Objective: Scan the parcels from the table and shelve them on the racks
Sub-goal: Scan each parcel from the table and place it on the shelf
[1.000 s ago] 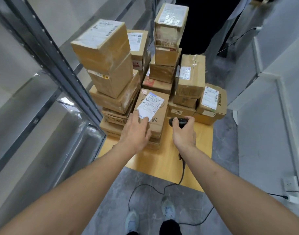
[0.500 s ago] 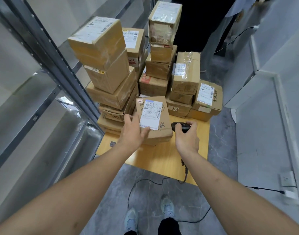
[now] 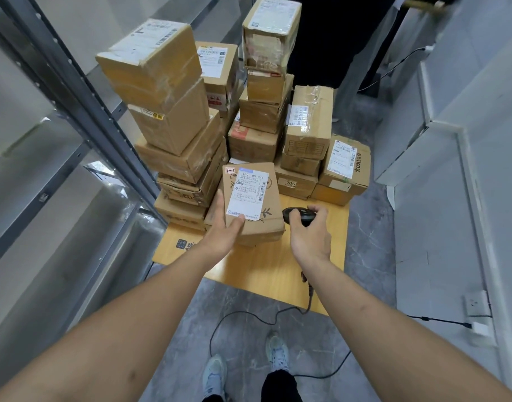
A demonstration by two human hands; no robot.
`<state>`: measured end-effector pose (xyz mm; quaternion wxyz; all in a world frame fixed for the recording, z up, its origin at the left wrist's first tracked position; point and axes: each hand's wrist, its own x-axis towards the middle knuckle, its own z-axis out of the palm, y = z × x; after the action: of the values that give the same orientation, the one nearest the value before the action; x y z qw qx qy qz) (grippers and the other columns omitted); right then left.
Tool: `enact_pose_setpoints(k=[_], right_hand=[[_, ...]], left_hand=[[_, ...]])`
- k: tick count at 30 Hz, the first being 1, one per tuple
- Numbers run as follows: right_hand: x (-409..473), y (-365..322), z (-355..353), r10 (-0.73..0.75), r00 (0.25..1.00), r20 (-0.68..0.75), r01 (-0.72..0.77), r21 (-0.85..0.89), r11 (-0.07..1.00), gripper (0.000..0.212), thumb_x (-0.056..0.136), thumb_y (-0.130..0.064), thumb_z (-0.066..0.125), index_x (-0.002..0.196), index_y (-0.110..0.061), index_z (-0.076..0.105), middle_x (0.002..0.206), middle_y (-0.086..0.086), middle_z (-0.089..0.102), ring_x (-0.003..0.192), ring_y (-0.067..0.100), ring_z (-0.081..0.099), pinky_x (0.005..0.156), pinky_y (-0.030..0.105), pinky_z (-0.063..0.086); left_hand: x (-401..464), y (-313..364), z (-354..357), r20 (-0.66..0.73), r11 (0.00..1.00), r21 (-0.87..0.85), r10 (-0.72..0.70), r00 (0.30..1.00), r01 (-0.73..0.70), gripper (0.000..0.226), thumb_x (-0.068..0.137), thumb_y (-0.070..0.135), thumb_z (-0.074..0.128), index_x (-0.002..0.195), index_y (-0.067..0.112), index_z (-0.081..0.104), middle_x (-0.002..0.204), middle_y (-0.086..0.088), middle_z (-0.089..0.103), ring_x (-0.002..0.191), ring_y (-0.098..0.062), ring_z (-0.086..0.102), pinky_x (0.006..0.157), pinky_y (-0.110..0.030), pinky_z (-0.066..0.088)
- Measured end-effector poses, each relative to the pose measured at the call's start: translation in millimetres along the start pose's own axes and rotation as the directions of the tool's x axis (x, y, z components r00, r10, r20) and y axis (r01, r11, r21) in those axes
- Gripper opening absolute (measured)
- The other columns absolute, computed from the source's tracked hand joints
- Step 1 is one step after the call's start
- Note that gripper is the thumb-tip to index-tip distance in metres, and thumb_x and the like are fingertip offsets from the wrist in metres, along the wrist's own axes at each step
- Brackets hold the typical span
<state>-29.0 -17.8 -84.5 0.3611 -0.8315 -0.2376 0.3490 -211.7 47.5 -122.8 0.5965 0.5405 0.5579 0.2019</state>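
Observation:
My left hand grips the near left corner of a small cardboard parcel with a white shipping label on top, held tilted just above the wooden table. To its right, my right hand holds a black corded barcode scanner, whose head sits beside the parcel's right edge. Behind them, stacked cardboard parcels cover the back of the table in several piles.
A grey metal rack with bare shelves runs along the left, close to the table. The scanner's cable hangs off the table's front edge onto the grey floor by my feet. A white wall with a socket is at right.
My left hand has pulled the labelled parcel off the stack toward me and turned its label upward. My right hand with the scanner has drawn back slightly alongside it.

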Motion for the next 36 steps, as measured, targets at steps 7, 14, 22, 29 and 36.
enact_pose_setpoints(k=[7,14,22,29,36], right_hand=[[-4.3,5.8,-8.2,-0.01,1.0,-0.01,0.01,-0.02,1.0,0.037,0.105,-0.046,0.052,0.138,-0.033,0.042,0.099,-0.008,0.058,0.078,0.01,0.053,0.076,0.034,0.041],[-28.2,-20.0,-23.2,-0.106,0.99,-0.089,0.112,0.074,0.991,0.03,0.103,-0.046,0.053,0.131,-0.038,0.046,0.096,-0.017,0.058,0.088,0.012,0.06,0.077,0.038,0.049],[-84.0,-33.2,-34.0,-0.329,0.944,0.003,0.327,0.091,0.941,0.016,0.103,-0.055,0.054,0.116,-0.049,0.05,0.11,-0.016,0.066,0.096,0.018,0.071,0.083,0.05,0.062],[-124.3,-32.3,-47.2,-0.41,0.906,0.104,0.414,-0.02,0.91,0.015,0.099,-0.054,0.052,0.114,-0.052,0.05,0.114,-0.014,0.066,0.097,0.02,0.068,0.083,0.052,0.062],[-134.0,-27.0,-57.4,-0.482,0.848,0.221,0.51,-0.09,0.856,0.017,0.101,-0.055,0.052,0.117,-0.05,0.048,0.115,-0.011,0.067,0.095,0.017,0.067,0.083,0.048,0.062]], left_hand=[[-8.0,-1.1,-10.1,0.046,0.971,0.179,0.152,0.987,-0.158,0.077,0.111,0.037,0.047,0.162,0.052,-0.008,0.168,0.03,0.007,0.156,0.0,0.012,0.127,-0.034,0.018],[-29.5,19.5,-30.0,0.159,0.898,0.368,0.193,0.968,-0.239,0.068,0.11,0.045,0.044,0.155,0.069,-0.002,0.161,0.018,0.039,0.114,-0.03,0.06,0.08,-0.033,0.052],[-59.9,30.7,-66.1,0.243,0.822,0.449,0.264,0.933,-0.35,0.067,0.11,0.045,0.045,0.151,0.074,0.0,0.141,0.008,0.061,0.112,-0.018,0.059,0.097,-0.037,0.043],[-83.7,26.4,-87.5,0.228,0.753,0.549,0.282,0.932,-0.362,0.063,0.106,0.059,0.041,0.143,0.082,-0.003,0.122,-0.01,0.062,0.091,-0.036,0.061,0.081,-0.048,0.054],[-109.6,19.5,-92.7,0.187,0.712,0.597,0.324,0.927,-0.369,0.064,0.107,0.058,0.039,0.147,0.078,-0.007,0.111,-0.014,0.067,0.096,-0.031,0.057,0.089,-0.045,0.05]])
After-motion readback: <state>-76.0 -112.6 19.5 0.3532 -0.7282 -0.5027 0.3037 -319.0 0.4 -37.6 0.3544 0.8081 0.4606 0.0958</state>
